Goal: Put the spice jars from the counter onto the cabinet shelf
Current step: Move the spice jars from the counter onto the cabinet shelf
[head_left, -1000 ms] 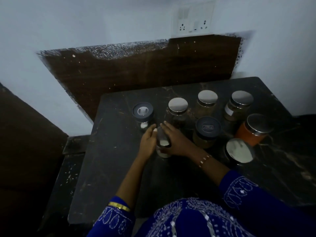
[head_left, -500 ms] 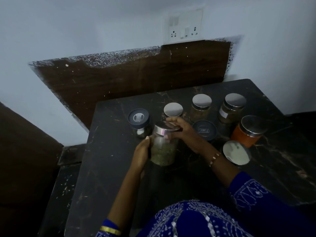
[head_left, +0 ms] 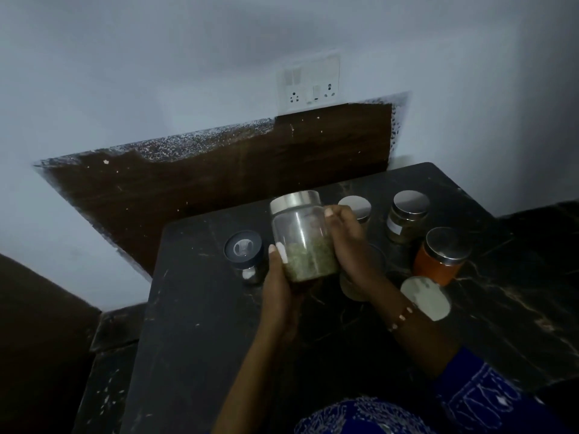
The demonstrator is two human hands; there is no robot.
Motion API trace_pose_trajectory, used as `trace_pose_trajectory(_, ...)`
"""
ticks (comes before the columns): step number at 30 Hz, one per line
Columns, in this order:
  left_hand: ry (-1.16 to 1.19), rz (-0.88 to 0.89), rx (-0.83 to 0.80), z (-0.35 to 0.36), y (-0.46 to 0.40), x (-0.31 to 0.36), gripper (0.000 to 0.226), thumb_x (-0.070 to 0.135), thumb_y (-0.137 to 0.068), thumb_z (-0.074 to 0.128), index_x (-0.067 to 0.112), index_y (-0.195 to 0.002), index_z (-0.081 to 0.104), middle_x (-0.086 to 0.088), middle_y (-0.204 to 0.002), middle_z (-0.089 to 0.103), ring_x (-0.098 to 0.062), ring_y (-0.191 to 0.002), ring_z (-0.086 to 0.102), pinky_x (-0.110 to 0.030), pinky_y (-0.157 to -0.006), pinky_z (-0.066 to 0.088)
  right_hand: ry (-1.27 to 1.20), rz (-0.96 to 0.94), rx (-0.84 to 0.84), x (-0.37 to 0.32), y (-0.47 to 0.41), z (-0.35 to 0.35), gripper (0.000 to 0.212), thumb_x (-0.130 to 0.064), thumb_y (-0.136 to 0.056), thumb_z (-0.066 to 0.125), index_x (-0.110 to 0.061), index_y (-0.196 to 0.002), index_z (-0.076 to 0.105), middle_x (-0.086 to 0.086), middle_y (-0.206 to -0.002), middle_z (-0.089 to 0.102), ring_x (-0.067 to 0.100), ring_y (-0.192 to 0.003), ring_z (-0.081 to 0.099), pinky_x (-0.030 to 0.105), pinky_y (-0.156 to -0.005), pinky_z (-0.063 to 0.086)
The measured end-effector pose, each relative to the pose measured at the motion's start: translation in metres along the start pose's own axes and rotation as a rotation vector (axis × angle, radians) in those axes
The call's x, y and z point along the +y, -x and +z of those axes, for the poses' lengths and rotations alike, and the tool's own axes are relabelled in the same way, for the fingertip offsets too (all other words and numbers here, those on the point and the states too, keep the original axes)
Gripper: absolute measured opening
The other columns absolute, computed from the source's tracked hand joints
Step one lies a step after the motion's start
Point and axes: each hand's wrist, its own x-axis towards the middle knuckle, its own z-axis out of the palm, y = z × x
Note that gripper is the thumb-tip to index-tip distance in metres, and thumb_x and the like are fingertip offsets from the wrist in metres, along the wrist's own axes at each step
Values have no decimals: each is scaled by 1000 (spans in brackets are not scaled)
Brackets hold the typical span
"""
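Glass, steel-lidded and part-filled with green spice, the jar (head_left: 302,238) is being held upright above the dark counter (head_left: 200,324), gripped between the left hand (head_left: 280,289) and right hand (head_left: 351,245); a blank white label is being shown on a rear jar (head_left: 405,220); no writing can be read.

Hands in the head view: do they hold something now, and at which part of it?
Both hold the glass jar with green spice, lifted off the counter. The left hand grips its lower left side; the right hand grips its right side, below the metal lid.

Blue sleeve (head_left: 479,399) with white embroidery; beaded bracelet (head_left: 400,317) on the right wrist.
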Motion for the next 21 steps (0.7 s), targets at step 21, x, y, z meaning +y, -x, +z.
trace_pose_trajectory(21, -218, 343, -7, 16, 11, 25, 36, 14, -94, 45, 11, -130, 46, -13, -122, 62, -28, -114, 59, -42, -98, 49, -332, 233, 27, -2, -4, -1, 51, -48, -94, 39, -11, -128, 50, 16, -118, 65, 30, -108, 64, 48, -96, 50)
